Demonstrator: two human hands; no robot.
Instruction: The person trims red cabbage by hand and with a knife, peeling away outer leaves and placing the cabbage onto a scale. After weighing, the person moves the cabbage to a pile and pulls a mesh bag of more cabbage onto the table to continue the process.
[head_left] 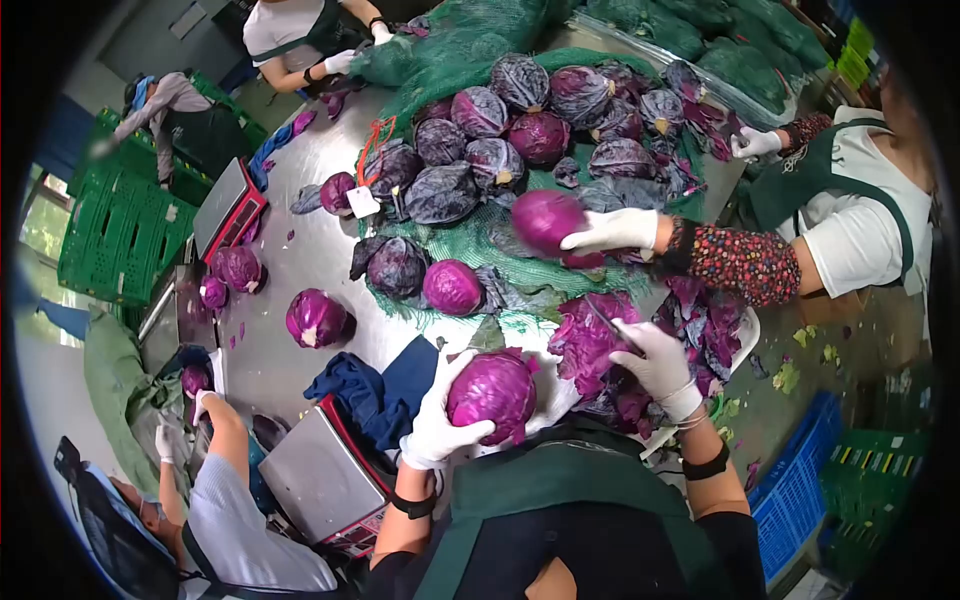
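My left hand (440, 415), in a white glove, is closed around the side of a trimmed red cabbage (492, 395) close to my apron. My right hand (662, 372), also gloved, grips a knife (603, 318) whose thin dark blade points away from me; its handle is hidden in the fingers. Beneath the blade, loose purple cabbage leaves (592, 345) lie piled, and more leaves (700, 330) fill a white tub (748, 340) beside the right hand.
Several untrimmed cabbages (478, 112) lie on green netting (460, 240) on the metal table (290, 200). A co-worker's gloved hand (620, 232) at right holds a cabbage (548, 222). A scale (320, 470) and blue cloth (380, 390) lie left; a blue crate (795, 480) stands right.
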